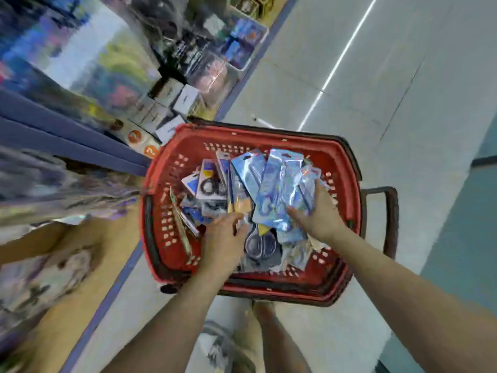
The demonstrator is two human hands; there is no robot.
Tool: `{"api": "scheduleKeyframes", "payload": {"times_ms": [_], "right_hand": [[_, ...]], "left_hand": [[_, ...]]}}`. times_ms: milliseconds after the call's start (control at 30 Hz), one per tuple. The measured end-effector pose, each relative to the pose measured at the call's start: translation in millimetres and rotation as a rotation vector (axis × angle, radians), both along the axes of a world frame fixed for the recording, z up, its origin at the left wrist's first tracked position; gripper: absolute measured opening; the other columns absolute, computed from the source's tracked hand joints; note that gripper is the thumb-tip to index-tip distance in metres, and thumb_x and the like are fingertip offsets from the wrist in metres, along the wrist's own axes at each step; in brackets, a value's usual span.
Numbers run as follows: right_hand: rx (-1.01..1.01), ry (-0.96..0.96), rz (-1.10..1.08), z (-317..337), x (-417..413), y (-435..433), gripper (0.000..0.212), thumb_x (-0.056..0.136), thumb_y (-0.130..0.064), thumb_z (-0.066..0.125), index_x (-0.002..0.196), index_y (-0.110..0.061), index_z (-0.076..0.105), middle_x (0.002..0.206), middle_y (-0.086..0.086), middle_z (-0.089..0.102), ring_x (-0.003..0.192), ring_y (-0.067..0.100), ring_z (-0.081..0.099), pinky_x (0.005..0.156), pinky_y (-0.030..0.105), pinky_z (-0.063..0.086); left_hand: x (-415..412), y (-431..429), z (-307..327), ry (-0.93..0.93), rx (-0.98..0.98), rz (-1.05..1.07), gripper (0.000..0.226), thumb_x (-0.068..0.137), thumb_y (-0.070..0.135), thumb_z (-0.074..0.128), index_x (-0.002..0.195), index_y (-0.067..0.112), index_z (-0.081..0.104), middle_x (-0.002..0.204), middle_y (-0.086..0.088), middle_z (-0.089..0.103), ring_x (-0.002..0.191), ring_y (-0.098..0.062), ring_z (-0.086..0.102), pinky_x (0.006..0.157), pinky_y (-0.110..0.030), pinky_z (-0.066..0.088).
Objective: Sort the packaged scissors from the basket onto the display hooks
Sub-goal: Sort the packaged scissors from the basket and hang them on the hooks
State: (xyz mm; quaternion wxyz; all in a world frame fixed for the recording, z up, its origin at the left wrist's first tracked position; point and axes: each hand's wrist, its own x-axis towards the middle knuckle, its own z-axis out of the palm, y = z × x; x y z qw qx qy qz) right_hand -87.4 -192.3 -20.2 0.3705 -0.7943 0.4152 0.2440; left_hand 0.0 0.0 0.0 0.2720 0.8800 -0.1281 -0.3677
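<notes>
Pale tiled floor [403, 103] takes up most of the shot, with a blurry shelf [67, 130] of stock running along the left. The red basket [252, 133] sits on the floor right beside it, full of packaged scissors [212, 187] piled every which way. The right grip [321, 214] is curled round a fan of blue packs [279, 184], holding them just above the pile. The left grip [223, 238] is down among the packs in the middle, but I honestly can't tell if it's pinching one or just touching.
</notes>
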Motion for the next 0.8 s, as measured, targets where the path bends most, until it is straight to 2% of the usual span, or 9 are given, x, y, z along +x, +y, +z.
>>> {"api": "scheduleKeyframes", "payload": {"times_ms": [100, 200, 300, 433, 467, 567, 700, 733, 800], "right_hand": [[-0.014, 0.046, -0.036, -24, 1, 2, 0.101, 0.084, -0.052, 0.071, 0.156, -0.011, 0.014, 0.159, 0.021, 0.018, 0.143, 0.043, 0.028, 0.114, 0.049, 0.031], [-0.003, 0.048, -0.137, -35, -3, 4, 0.116, 0.074, -0.053, 0.081, 0.157, -0.023, 0.005, 0.151, 0.024, 0.023, 0.136, 0.040, 0.034, 0.108, 0.045, 0.034], [0.088, 0.024, -0.264, -42, -4, 1, 0.120, 0.068, -0.051, 0.086, 0.154, -0.020, 0.010, 0.154, 0.021, 0.022, 0.137, 0.036, 0.035, 0.106, 0.045, 0.038], [0.177, -0.007, -0.403, -46, -1, 7, 0.123, 0.055, -0.061, 0.085, 0.150, -0.033, 0.012, 0.152, 0.014, 0.039, 0.122, 0.042, 0.057, 0.096, 0.058, 0.051], [0.185, -0.023, -0.417, -44, 0, 9, 0.119, 0.061, -0.057, 0.084, 0.152, -0.032, 0.011, 0.153, 0.012, 0.041, 0.121, 0.041, 0.059, 0.096, 0.057, 0.052], [0.194, -0.050, -0.440, -47, -3, 10, 0.107, 0.076, -0.051, 0.078, 0.156, -0.030, 0.010, 0.159, 0.004, 0.035, 0.119, 0.029, 0.057, 0.096, 0.046, 0.050], [0.269, -0.143, -0.495, -40, -9, 11, 0.122, 0.054, -0.070, 0.084, 0.151, -0.040, 0.017, 0.152, -0.005, 0.044, 0.126, 0.025, 0.057, 0.093, 0.047, 0.055], [0.297, -0.170, -0.516, -37, -9, 12, 0.118, 0.057, -0.063, 0.086, 0.152, -0.040, 0.019, 0.150, -0.007, 0.046, 0.122, 0.018, 0.059, 0.092, 0.044, 0.056], [0.347, -0.218, -0.540, -29, -9, 16, 0.103, 0.072, -0.042, 0.084, 0.152, -0.037, 0.020, 0.140, -0.015, 0.051, 0.095, 0.003, 0.068, 0.081, 0.036, 0.060]], "left_hand": [[-4, -33, -31, 0.017, 0.027, 0.013, 0.056, 0.098, 0.039, 0.056, 0.147, 0.018, 0.041, 0.144, -0.008, 0.047, 0.129, -0.029, 0.046, 0.105, -0.042, 0.040], [-2, -62, -48, 0.086, 0.065, 0.115, 0.078, 0.092, 0.046, 0.062, 0.154, 0.018, 0.024, 0.154, -0.009, 0.035, 0.140, -0.029, 0.035, 0.108, -0.041, 0.033], [5, -70, -56, 0.070, 0.088, 0.176, 0.078, 0.088, 0.040, 0.070, 0.150, 0.017, 0.029, 0.148, -0.010, 0.045, 0.133, -0.030, 0.045, 0.102, -0.040, 0.040], [5, -39, -56, -0.114, 0.177, 0.120, 0.047, 0.095, 0.035, 0.058, 0.139, 0.020, 0.048, 0.137, -0.007, 0.043, 0.126, -0.030, 0.043, 0.094, -0.039, 0.041], [2, -28, -58, -0.090, 0.192, 0.187, 0.049, 0.094, 0.033, 0.061, 0.138, 0.019, 0.047, 0.137, -0.008, 0.041, 0.124, -0.030, 0.043, 0.093, -0.037, 0.039], [-9, -5, -62, 0.172, 0.096, 0.442, 0.058, 0.085, 0.024, 0.075, 0.134, 0.015, 0.044, 0.131, -0.009, 0.053, 0.109, -0.024, 0.054, 0.084, -0.031, 0.041], [-4, 7, -65, 0.291, -0.001, 0.449, 0.043, 0.081, 0.023, 0.080, 0.115, 0.023, 0.054, 0.104, 0.010, 0.062, 0.097, -0.013, 0.059, 0.081, -0.029, 0.044], [0, 11, -64, 0.299, -0.011, 0.453, 0.043, 0.080, 0.026, 0.080, 0.118, 0.022, 0.059, 0.107, 0.009, 0.065, 0.099, -0.014, 0.061, 0.082, -0.030, 0.047], [9, 17, -55, 0.266, 0.006, 0.437, 0.050, 0.083, 0.029, 0.077, 0.129, 0.020, 0.059, 0.118, 0.006, 0.065, 0.104, -0.016, 0.062, 0.085, -0.032, 0.049]]}}
